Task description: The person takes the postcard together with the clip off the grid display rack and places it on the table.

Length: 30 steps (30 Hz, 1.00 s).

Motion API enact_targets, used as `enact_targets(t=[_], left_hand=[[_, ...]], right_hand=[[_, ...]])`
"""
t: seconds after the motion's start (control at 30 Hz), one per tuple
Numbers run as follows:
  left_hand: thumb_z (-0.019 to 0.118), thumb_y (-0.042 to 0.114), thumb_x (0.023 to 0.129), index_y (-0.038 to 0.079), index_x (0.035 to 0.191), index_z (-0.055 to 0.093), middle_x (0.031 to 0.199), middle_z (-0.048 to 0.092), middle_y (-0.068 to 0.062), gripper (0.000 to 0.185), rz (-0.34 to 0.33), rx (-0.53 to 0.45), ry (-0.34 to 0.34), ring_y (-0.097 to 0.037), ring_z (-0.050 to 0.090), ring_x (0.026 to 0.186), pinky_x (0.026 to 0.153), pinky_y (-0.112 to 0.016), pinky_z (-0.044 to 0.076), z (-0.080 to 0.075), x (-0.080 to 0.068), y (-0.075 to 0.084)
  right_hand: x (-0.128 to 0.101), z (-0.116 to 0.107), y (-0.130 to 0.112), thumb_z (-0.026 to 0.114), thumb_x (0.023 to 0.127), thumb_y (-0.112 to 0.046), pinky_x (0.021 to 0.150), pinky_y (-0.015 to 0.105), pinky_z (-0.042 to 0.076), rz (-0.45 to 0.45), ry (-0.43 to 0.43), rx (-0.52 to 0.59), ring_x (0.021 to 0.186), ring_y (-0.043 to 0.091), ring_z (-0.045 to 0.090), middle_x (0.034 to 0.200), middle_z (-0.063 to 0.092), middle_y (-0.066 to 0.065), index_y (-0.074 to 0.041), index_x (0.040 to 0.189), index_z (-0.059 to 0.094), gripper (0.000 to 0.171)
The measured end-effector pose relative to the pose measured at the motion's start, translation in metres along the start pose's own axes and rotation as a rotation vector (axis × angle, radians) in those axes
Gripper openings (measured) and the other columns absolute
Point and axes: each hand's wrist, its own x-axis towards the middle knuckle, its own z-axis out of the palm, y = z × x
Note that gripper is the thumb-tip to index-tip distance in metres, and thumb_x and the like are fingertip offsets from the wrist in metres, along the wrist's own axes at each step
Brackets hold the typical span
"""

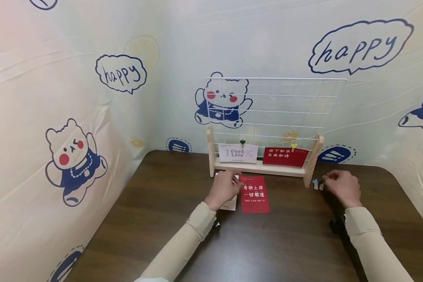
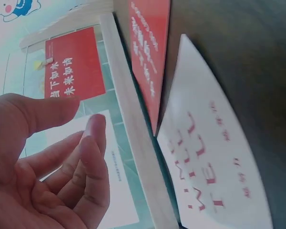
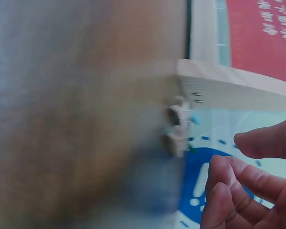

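My left hand (image 1: 225,188) hovers over a white card (image 2: 205,157) with red lettering, partly hiding it in the head view. Its thumb and fingertips stand apart in the left wrist view, nothing between them. Beside that card lies a red card (image 1: 255,194) with white writing. On the right, my right hand (image 1: 343,188) is close to two small wooden clips (image 1: 317,185), one with a blue trim. A gap shows between its thumb and fingers (image 3: 219,174) in the right wrist view, and the clips (image 3: 179,126) are beyond the fingertips.
A white wire grid rack on a wooden stand (image 1: 261,169) stands at the back of the brown table (image 1: 268,243). Clipped to it are a white "Good Luck" card (image 1: 237,156) under a green clip (image 1: 243,142) and a red card (image 1: 285,158) under a yellow heart clip (image 1: 294,145).
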Motion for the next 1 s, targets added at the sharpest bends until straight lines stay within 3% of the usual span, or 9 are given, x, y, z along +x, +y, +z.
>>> enact_targets(t=[0.2,0.43,0.67,1.0], left_hand=[[0.077,0.017,0.093,0.006,0.119,0.075,0.098,0.08,-0.007,0.028,0.035,-0.011,0.086,-0.014,0.075,0.084,0.069,-0.025,0.059,-0.005,0.006,0.009],[0.075,0.018,0.094,0.008,0.121,0.075,0.101,0.08,-0.007,0.029,0.064,-0.019,0.14,-0.015,0.076,0.088,0.077,-0.028,0.062,-0.006,0.014,0.02],[0.073,0.014,0.095,0.003,0.124,0.074,0.103,0.08,-0.009,0.031,0.075,-0.057,0.169,-0.017,0.078,0.091,0.082,-0.031,0.064,-0.007,0.024,0.028],[0.074,0.015,0.094,0.004,0.127,0.072,0.107,0.081,-0.009,0.035,0.074,-0.069,0.174,-0.019,0.079,0.097,0.086,-0.037,0.063,-0.004,0.036,0.041]], right_hand=[[-0.003,-0.01,-0.018,0.061,0.101,-0.032,0.055,0.03,0.042,-0.09,0.088,0.03,0.072,0.027,0.063,0.093,0.075,0.024,0.004,0.106,0.074,0.038],[-0.008,-0.018,-0.041,0.063,0.101,-0.029,0.054,0.03,0.042,-0.164,0.136,0.042,0.068,0.025,0.06,0.086,0.074,0.022,0.004,0.103,0.074,0.035],[-0.01,-0.022,-0.059,0.068,0.098,-0.022,0.052,0.028,0.041,-0.277,0.196,0.074,0.06,0.011,0.054,0.077,0.073,0.015,0.001,0.097,0.076,0.024],[-0.008,-0.023,-0.079,0.065,0.1,-0.019,0.05,0.027,0.044,-0.304,0.169,0.101,0.07,0.025,0.055,0.084,0.071,0.019,0.003,0.106,0.076,0.025]])
